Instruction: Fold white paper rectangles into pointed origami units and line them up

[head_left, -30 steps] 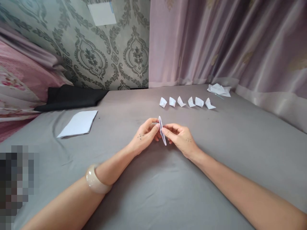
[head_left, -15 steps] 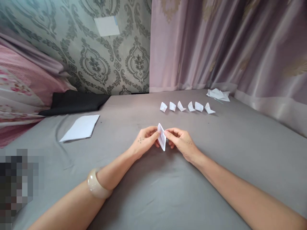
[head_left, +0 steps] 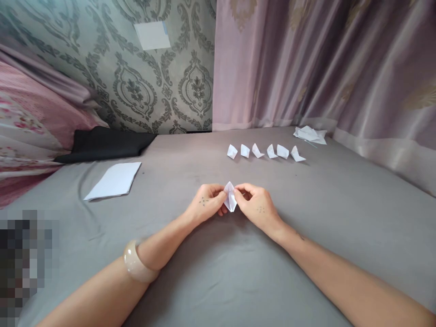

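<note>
A small folded white paper, diamond-shaped with a crease down its middle, is held upright between both hands. My left hand pinches its left side, thumb in front and fingers behind. On the right side, my right hand grips the paper's edge between thumb and fingers. Beyond the hands, several small folded white paper pieces stand in a row on the grey cloth surface. The fingers behind the paper are partly hidden.
A stack of white paper sheets lies to the left. Behind it is a black cloth. More folded white papers are piled at the back right, near the purple curtain. Patterned wallpaper borders the back.
The held paper has opened wider, its point turning from a narrow slit to a broader diamond. My right hand has rotated slightly and its fingers have come closer in behind the paper.
</note>
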Demonstrator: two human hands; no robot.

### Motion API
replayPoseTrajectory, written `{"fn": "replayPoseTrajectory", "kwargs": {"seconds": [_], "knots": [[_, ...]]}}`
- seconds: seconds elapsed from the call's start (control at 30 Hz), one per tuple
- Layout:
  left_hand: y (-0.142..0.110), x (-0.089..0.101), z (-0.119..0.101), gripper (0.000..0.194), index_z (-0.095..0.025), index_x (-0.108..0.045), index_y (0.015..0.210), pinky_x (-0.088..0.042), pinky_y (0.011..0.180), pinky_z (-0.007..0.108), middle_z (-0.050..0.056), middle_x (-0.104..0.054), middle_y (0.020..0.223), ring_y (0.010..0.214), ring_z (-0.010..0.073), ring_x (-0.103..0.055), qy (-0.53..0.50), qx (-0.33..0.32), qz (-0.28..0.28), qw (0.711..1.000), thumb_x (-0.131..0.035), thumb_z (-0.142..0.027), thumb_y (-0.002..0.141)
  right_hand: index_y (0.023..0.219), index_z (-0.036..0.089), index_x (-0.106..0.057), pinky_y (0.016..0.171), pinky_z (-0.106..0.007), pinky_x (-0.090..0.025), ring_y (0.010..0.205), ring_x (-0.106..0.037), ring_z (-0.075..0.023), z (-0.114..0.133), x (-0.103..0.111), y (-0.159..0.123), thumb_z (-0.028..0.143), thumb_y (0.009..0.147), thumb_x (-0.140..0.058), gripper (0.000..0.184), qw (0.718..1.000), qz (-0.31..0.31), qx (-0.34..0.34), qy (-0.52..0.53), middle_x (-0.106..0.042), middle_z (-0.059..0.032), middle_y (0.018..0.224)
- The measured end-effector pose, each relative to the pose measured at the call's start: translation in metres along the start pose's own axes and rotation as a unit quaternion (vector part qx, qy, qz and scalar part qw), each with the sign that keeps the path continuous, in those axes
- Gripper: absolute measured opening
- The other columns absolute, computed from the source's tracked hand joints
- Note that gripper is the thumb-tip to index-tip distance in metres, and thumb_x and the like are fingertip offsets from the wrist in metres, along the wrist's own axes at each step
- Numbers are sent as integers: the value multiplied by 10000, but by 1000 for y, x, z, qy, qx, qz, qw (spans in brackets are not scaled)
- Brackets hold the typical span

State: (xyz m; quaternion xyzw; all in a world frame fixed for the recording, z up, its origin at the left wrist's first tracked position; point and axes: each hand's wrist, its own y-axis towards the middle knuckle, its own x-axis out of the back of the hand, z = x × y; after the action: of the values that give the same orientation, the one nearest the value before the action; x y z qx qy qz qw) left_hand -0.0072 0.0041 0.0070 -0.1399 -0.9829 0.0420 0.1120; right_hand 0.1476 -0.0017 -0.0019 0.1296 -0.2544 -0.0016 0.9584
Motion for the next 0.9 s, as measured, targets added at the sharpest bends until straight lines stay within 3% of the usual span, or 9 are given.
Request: {"fn": "replayPoseTrajectory", "kwargs": {"seconds": [0.37,0.6,0.77,0.9], "knots": [[-5,-3,10,320,-159,-554,680,-399,457,180,-14,-562,545,480,95,-542,114,-76,-3,991,-464,-384,890,834,213,-696,637,-243,-467,652,-611,-118,-2,-2,2,237,838,-576,123,996,-24,81,-17,-688,-1,797],[1,-2,13,254,-143,-636,902,-481,515,217,19,-633,695,560,115,-583,34,-73,6,997,-523,-367,863,852,223,-709,696,-249,-476,749,-624,-129,-4,-1,2,220,861,-572,137,992,-20,123,30,-673,-3,830],[1,-1,17,225,-149,-630,916,-480,528,206,23,-642,707,597,118,-600,57,-100,-37,993,-532,-344,862,929,236,-708,733,-269,-495,821,-635,-145,-2,-1,0,192,874,-531,190,986,-11,159,37,-689,-20,915],[5,5,20,234,-154,-631,908,-484,513,204,30,-658,709,573,114,-601,65,-111,-86,988,-531,-360,866,1026,226,-663,727,-284,-520,829,-646,-156,-1,0,-1,255,888,-517,202,992,-24,120,43,-691,-39,976]]}}
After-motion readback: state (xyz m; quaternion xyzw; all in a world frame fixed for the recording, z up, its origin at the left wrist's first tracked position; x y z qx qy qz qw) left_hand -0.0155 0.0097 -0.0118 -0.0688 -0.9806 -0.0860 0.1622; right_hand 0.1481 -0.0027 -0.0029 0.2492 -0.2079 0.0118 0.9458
